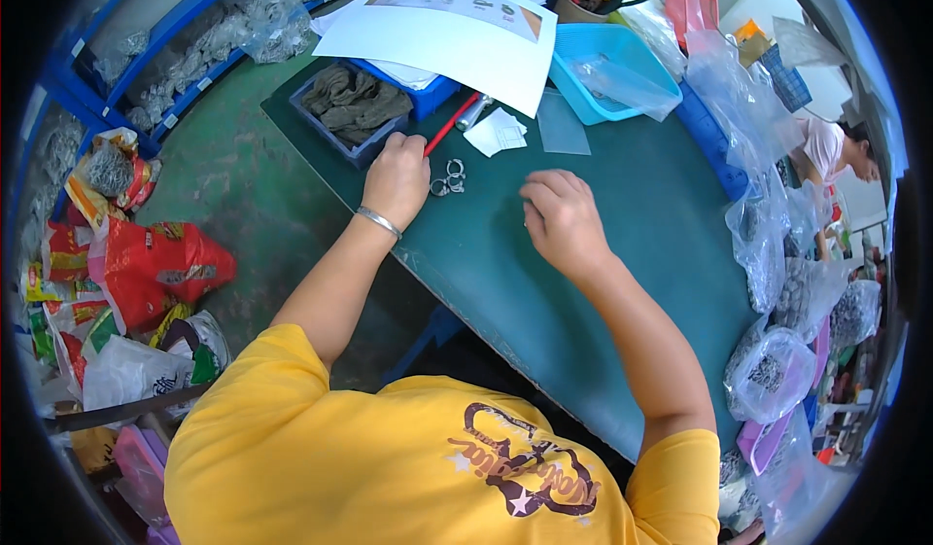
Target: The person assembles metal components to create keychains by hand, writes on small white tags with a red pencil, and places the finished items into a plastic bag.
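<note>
While left hand point(397, 180) clamps red handle point(451, 126); right hand point(564, 214) curls inward; its grip unclear

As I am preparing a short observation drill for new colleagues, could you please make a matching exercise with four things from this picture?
Column one
1. Metal rings
2. Dark cloths
3. Shallow tray
4. Bracelet

Column two
A. Light blue
B. Around the wrist of the left hand
C. On the green table top, between the left hand and the right hand
D. Heaped in a bin

Right pairs: 1-C, 2-D, 3-A, 4-B
</note>
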`<state>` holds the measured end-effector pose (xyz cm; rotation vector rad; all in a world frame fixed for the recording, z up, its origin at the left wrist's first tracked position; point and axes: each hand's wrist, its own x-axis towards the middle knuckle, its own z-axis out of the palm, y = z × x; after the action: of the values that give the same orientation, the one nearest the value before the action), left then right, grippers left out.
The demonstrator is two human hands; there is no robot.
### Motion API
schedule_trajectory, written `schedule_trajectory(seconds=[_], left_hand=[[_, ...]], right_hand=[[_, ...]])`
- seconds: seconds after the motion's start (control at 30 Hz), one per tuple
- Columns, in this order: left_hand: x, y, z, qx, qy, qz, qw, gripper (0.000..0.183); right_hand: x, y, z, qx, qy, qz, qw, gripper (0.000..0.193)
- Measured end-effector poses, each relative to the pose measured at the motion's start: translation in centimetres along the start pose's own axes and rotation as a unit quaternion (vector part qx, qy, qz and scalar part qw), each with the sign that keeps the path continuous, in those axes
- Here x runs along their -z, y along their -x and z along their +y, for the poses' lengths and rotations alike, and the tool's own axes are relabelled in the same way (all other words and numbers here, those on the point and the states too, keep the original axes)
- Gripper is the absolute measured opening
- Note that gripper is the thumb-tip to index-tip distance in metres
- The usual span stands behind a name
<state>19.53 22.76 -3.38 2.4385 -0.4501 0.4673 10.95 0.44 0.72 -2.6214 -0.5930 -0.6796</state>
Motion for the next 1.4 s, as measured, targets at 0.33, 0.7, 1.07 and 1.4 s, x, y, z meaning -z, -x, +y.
schedule_trajectory(seconds=[0.33,0.7,1.07,1.4], left_hand=[[3.7,3.2,4.4,-0.06,0.236,0.16,0.957,0.013],[2.9,3.1,4.2,-0.121,0.187,0.048,0.974,0.025],[-0.1,-0.9,4.6,-0.179,0.097,-0.018,0.979,0.014],[-2.9,-4.6,3.4,-0.277,-0.063,-0.1,0.954,0.01]], right_hand=[[-5.2,-6.7,-1.0,-0.008,0.009,0.032,0.999,0.029],[-3.0,-3.6,4.0,0.086,0.02,0.078,0.993,0.029],[-5.0,-3.4,6.0,0.0,0.001,0.067,0.998,0.019],[-2.5,-2.3,6.9,0.024,0.134,0.111,0.984,0.019]])
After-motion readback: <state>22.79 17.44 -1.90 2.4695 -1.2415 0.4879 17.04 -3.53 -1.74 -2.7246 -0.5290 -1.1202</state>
